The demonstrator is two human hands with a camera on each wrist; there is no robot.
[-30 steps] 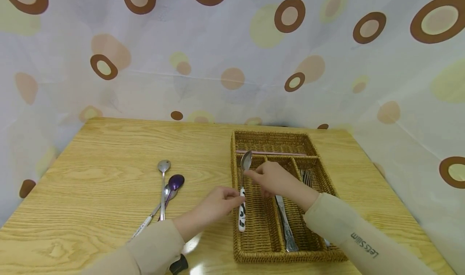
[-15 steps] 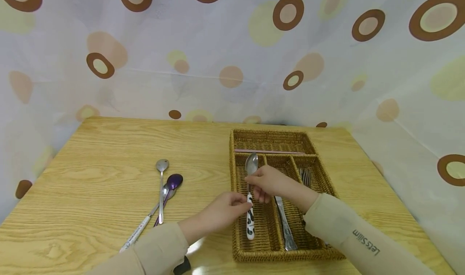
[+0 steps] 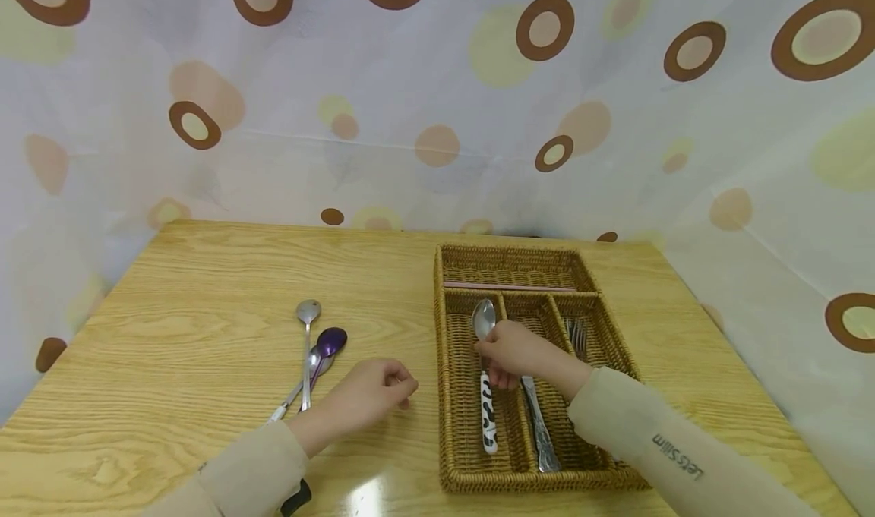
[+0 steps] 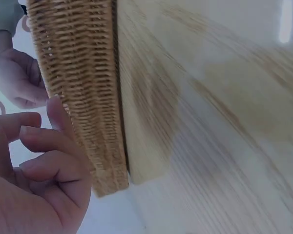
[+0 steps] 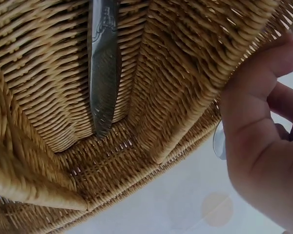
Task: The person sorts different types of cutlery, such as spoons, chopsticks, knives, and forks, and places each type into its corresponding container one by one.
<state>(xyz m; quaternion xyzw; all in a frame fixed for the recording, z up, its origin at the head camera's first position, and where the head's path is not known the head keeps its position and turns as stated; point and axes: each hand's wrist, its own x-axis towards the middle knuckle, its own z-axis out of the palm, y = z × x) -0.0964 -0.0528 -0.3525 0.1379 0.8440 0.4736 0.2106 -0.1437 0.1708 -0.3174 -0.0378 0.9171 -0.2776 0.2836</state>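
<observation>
A spoon with a black-and-white patterned handle is in the front left compartment of the wicker cutlery tray. My right hand pinches its metal neck from above; the fingers partly cover the neck. In the right wrist view a sliver of the spoon's bowl shows behind my hand. My left hand hovers over the table left of the tray, fingers loosely curled, holding nothing. A table knife lies in the middle compartment, and forks lie in the right one, partly behind my right arm.
A pink stick-like utensil lies in the tray's back compartment. On the table to the left are a long-handled spoon, a purple spoon and a white-handled utensil, crossing one another. A patterned cloth hangs behind the table.
The spoon has moved right and lower within the left compartment, with my right hand on it. My left hand has let go of its handle and drawn back left, off the tray.
</observation>
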